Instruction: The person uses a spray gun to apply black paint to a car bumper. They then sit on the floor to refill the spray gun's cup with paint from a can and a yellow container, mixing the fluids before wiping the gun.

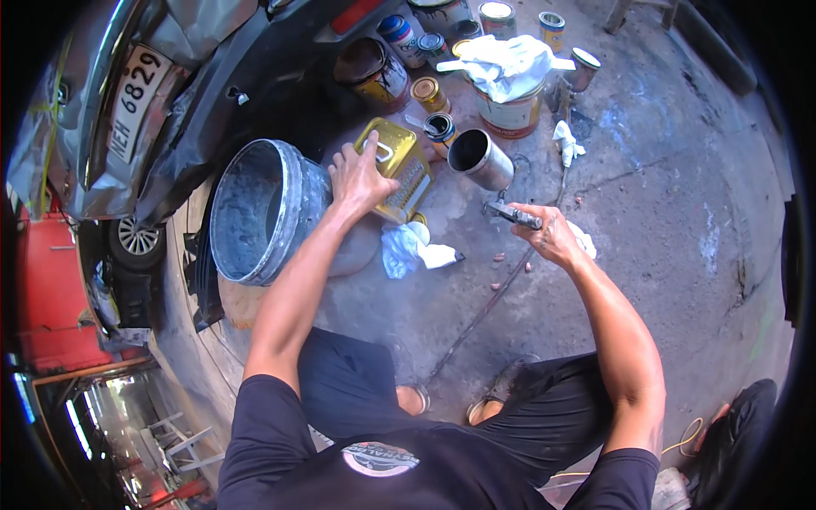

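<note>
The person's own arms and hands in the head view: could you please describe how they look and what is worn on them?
The left sleeve and the right sleeve are short, dark and plain, leaving both forearms bare. The left hand and the right hand wear no gloves, and no watch or bracelet shows at either wrist.

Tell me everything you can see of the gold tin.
The gold tin is boxy, shiny and metal-looking, with rounded corners, a pale handle on top and dark print on one side. It slants in view, between the grey bucket and small open cans. The left hand spans its top. Its base contact and contents cannot be told.
</note>
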`<act>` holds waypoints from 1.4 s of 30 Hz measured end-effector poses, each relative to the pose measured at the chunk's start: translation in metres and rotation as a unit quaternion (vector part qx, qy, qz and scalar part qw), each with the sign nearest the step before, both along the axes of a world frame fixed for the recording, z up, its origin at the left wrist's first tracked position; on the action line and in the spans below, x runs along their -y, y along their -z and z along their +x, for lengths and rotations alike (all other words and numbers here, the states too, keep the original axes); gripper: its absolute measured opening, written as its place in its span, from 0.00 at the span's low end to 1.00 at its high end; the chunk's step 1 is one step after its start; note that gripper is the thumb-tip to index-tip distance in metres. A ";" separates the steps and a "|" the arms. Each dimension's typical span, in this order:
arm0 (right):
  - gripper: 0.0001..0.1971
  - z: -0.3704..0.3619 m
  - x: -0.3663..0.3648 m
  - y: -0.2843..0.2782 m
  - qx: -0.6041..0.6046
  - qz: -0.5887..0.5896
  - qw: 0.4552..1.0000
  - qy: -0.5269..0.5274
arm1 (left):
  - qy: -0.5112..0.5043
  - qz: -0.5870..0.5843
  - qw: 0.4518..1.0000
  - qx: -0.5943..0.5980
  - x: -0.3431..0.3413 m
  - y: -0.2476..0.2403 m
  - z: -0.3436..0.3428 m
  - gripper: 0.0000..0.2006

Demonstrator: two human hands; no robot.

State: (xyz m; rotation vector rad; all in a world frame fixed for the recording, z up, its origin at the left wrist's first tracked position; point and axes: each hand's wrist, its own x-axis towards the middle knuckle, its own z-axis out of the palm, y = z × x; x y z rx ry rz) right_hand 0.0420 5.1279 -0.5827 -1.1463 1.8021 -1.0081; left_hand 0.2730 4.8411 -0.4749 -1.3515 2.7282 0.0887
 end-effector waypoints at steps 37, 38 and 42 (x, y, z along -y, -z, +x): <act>0.24 -0.031 -0.094 0.026 -0.076 0.187 0.978 -0.052 | 0.327 -0.222 0.918 0.017 -0.130 0.053 -0.048 0.29; 0.24 -0.032 -0.095 0.025 -0.073 0.191 0.977 -0.053 | 0.334 -0.226 0.915 0.024 -0.131 0.052 -0.049 0.26; 0.24 -0.034 -0.095 0.025 -0.069 0.215 0.973 -0.048 | 0.338 -0.231 0.912 0.026 -0.133 0.053 -0.049 0.26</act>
